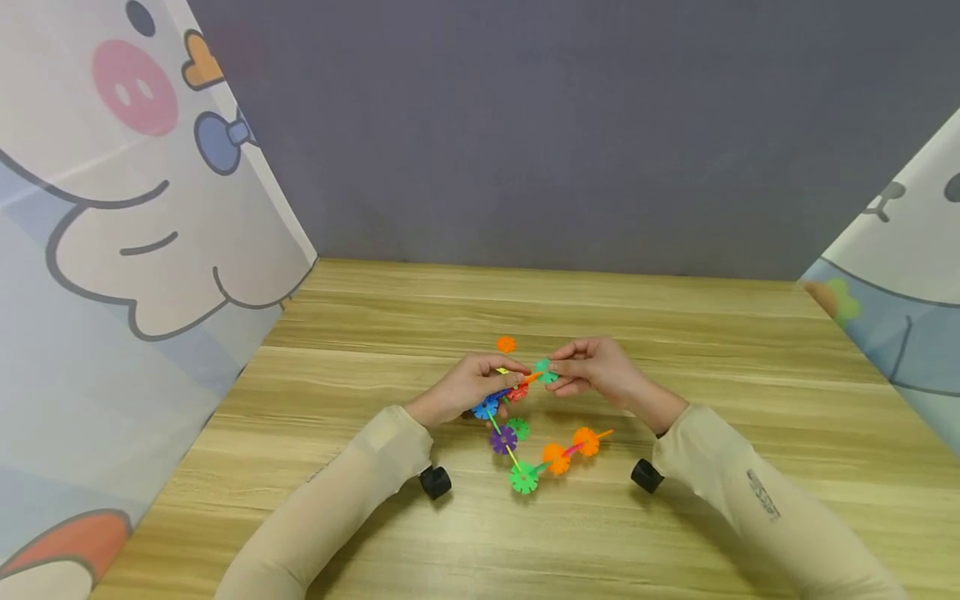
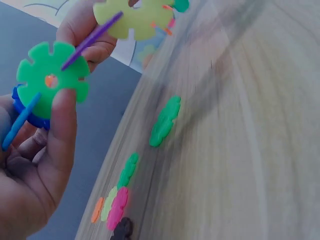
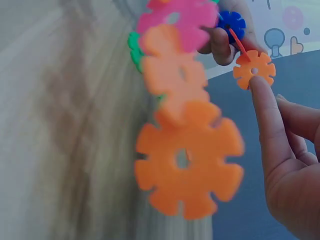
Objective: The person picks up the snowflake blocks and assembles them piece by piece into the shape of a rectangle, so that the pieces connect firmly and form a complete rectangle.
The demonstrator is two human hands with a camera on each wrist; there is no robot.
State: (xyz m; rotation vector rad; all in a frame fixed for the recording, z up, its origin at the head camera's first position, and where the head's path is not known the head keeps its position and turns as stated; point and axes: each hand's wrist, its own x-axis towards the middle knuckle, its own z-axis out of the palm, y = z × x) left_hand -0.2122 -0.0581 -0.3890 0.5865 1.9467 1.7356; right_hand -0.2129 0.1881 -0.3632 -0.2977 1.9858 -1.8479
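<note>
Near the table's middle, my left hand grips a linked chain of notched plastic snowflake discs, its thumb on a green disc in the left wrist view. My right hand pinches a teal disc beside an edge-on orange disc at the chain's end. In the right wrist view, a finger of that hand touches an orange disc. Below the hands, the chain runs through a blue disc, a purple disc, a bright green disc and an orange disc.
A loose orange disc lies behind the left hand on the wooden table. In the left wrist view, a green disc and a pink disc lie among several others. A grey panel stands at the back.
</note>
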